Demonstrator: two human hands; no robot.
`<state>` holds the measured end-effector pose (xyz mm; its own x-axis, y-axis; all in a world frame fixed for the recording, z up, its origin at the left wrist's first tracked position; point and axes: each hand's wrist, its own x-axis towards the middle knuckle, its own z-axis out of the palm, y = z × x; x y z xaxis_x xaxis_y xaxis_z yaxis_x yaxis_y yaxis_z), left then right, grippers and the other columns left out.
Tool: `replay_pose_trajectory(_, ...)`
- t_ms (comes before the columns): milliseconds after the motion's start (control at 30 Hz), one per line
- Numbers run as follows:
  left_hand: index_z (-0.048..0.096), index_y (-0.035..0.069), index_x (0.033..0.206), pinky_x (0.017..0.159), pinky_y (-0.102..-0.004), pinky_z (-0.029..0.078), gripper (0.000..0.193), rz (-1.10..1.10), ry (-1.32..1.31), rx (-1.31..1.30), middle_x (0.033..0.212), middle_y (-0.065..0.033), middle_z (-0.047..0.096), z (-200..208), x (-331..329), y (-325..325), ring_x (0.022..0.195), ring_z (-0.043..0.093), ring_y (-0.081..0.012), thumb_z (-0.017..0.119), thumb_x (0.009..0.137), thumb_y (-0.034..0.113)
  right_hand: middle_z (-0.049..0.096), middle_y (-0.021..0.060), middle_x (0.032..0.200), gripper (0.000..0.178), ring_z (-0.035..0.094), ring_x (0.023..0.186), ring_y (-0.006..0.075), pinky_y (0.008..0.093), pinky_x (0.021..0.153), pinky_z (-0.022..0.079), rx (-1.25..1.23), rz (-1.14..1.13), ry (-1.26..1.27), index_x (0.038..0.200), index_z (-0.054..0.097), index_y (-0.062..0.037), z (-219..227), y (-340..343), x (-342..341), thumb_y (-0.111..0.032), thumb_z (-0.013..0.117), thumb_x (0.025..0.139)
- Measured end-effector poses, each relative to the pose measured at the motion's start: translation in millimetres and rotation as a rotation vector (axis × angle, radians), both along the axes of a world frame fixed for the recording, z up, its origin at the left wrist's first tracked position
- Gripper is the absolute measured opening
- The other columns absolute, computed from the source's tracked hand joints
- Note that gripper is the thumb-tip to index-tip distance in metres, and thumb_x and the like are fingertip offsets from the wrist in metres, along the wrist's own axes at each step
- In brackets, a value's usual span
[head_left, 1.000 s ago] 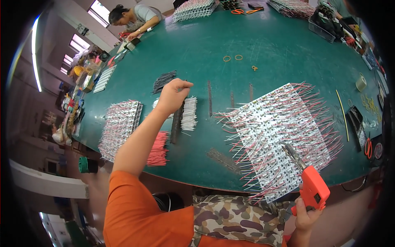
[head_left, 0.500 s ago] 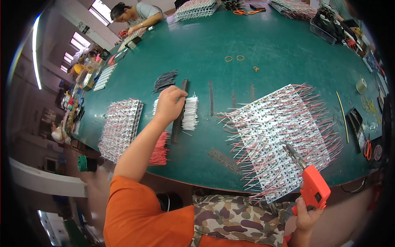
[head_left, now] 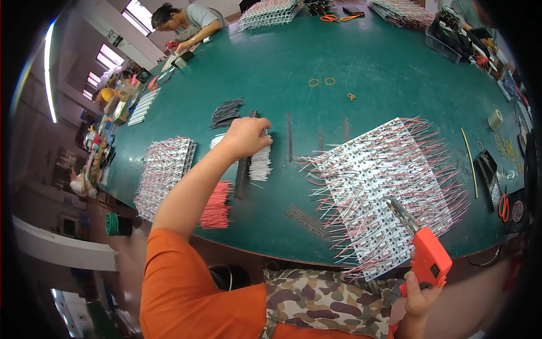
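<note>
My left hand (head_left: 248,137) reaches over the dark strip (head_left: 243,175) on the table. Its fingers curl down at the upper part of a bundle of short white wires (head_left: 259,165); whatever lies between the fingertips is hidden. Low at the right, my right hand (head_left: 420,296) grips a red pistol-shaped soldering gun (head_left: 432,255). The gun's long metal tip points up and left over a broad sheet of white circuit boards (head_left: 384,186) fringed with red and white wires. Beside my left forearm lie red wires (head_left: 216,209), and black wires (head_left: 227,113) lie beyond it.
A stack of wired boards (head_left: 164,175) stands at the left. Rubber bands (head_left: 329,82) lie farther off on the green table (head_left: 282,62). Orange-handled scissors (head_left: 503,207), a black tray (head_left: 486,169) and a yellow stick (head_left: 470,163) are at the right. Another person (head_left: 192,28) works at the far left.
My left hand has shifted right from the dark strip, so its fingers now reach over the white wires. The right hand and soldering gun stay nearly where they were.
</note>
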<state>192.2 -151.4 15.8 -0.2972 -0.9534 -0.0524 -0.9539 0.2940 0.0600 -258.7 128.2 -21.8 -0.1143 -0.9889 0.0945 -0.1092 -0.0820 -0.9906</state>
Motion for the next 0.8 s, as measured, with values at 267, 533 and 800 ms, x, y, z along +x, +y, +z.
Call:
replay_pose_trajectory(267,0.072,0.008,0.111,0.084,-0.0448,0.052,0.028,0.055,0.032,0.02,0.093,-0.0091,0.074,-7,10,-2,0.096,0.069,-0.031,0.067,0.083,0.011,0.066,0.0187,0.123,0.046,0.062,0.082,0.0126,0.0271,0.071,0.052,0.015,0.006,-0.007,0.134,0.052,0.0076,-8,-1,-3,0.0,0.064,0.09)
replay_pose_trajectory(533,0.073,0.009,0.109,0.087,-0.0464,0.05,0.03,-0.032,-0.072,-0.085,0.101,-0.0096,0.074,-10,16,-11,0.101,0.067,-0.031,0.059,0.084,0.001,0.066,0.0189,0.124,0.048,0.063,0.087,0.013,0.0268,0.073,0.052,-0.001,0.005,-0.006,0.135,0.051,0.0074,-12,-1,-3,0.0,0.064,0.09)
replay_pose_trajectory(800,0.074,0.009,0.103,0.097,-0.0437,0.048,0.026,-0.354,0.003,-0.281,0.108,-0.0057,0.073,-16,23,-39,0.113,0.063,-0.0284,0.062,0.082,0.0,0.066,0.0169,0.123,0.047,0.062,0.083,0.0109,0.0251,0.07,0.051,0.028,-0.031,0.012,0.135,0.053,0.0072,-13,0,0,0.004,0.062,0.089)
